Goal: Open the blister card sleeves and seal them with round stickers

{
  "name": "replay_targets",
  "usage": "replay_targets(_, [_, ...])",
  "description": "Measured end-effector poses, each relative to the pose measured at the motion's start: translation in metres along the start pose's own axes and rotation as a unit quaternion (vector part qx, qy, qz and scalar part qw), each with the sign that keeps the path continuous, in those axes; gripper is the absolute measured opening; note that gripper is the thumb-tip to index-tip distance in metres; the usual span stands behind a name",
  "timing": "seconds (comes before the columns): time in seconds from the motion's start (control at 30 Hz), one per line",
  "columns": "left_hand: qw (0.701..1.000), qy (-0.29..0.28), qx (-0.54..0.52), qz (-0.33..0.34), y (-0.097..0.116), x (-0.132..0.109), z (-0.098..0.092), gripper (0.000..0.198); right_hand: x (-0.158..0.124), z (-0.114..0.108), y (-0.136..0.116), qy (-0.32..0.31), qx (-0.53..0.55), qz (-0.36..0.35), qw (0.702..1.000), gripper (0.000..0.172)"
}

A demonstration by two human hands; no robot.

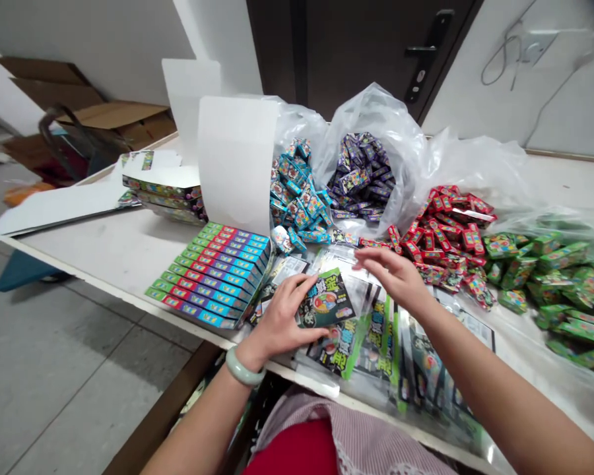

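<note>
My left hand [282,316], a pale green bangle at its wrist, grips a black and green printed packet [327,300] by its left side, thumb below and fingers above. Just right of the packet, my right hand [389,267] hangs over the table with its fingers stretched forward and nothing visible in them. Beneath both hands lie flat printed bags [376,343] in black and green, overlapping near the table's front edge. To the left stands an open display box [212,274] with rows of small green, red, purple and blue boxes and its white lid raised [237,165].
Behind my hands are heaps of small blue packs [299,198], purple packs [359,175] in a clear plastic bag [406,152], red packs [443,231] and green packs [569,277]. Stacked display boxes [165,194] sit further left. Brown cartons [119,119] stand beyond the table.
</note>
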State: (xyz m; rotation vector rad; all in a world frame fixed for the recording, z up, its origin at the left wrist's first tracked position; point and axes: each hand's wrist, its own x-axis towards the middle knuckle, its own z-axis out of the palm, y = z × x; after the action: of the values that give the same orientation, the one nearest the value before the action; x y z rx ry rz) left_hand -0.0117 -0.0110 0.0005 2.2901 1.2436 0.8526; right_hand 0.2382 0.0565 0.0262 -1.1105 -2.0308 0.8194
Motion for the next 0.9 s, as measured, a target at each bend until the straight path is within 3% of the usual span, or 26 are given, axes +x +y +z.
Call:
replay_targets(0.03, [1.000, -0.001, 0.002, 0.002, 0.000, -0.002, -0.002, 0.089, 0.019, 0.009, 0.010, 0.027, -0.014, 0.012, 0.999, 0.024])
replay_targets(0.17, [1.000, -0.016, 0.014, 0.012, 0.002, -0.006, -0.008, 0.093, 0.090, 0.051, 0.037, 0.003, -0.076, 0.011, 0.997, 0.036])
replay_targets(0.3, [0.999, -0.012, 0.035, 0.005, 0.001, -0.010, -0.012, 0.092, 0.116, 0.066, 0.046, 0.025, -0.055, 0.045, 0.997, 0.019])
replay_targets(0.37, [0.999, -0.006, 0.046, 0.000, -0.002, -0.013, -0.013, 0.090, 0.107, 0.055, 0.048, 0.043, -0.031, 0.076, 0.996, 0.008])
replay_targets(0.47, [0.999, -0.002, 0.049, -0.003, -0.009, -0.016, -0.014, 0.090, 0.074, 0.026, 0.045, 0.046, 0.027, 0.129, 0.990, 0.024])
replay_targets(0.57, [0.999, -0.005, 0.043, 0.005, -0.012, -0.014, -0.011, 0.090, 0.030, 0.000, 0.036, 0.034, 0.105, 0.175, 0.978, 0.027])
replay_targets(0.73, [0.998, -0.017, 0.058, 0.018, -0.011, -0.005, -0.005, 0.087, -0.030, -0.024, 0.029, 0.086, 0.322, 0.276, 0.901, 0.048])
replay_targets(0.9, [0.997, -0.023, 0.076, 0.025, -0.009, 0.000, -0.001, 0.088, -0.052, -0.051, 0.037, 0.145, 0.295, 0.278, 0.902, 0.034])
